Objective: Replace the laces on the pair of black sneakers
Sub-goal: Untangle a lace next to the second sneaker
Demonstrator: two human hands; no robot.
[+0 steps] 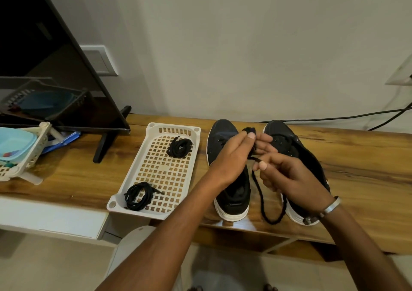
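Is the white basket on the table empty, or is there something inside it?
Not empty. The white basket holds two coiled black laces: one at its far end, one at its near end.

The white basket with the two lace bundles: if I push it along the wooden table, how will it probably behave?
The white basket looks like thin, perforated plastic, so probably light and easy to slide. It lies low and flat, so tipping seems unlikely. The two lace bundles lie loose and may shift.

Wooden shelf (356, 157): carries 2 black sneakers (231, 179) (296, 157), 1 white perforated tray (138, 179), 1 TV stand foot (107, 143), 1 white basket (29, 157) at left.
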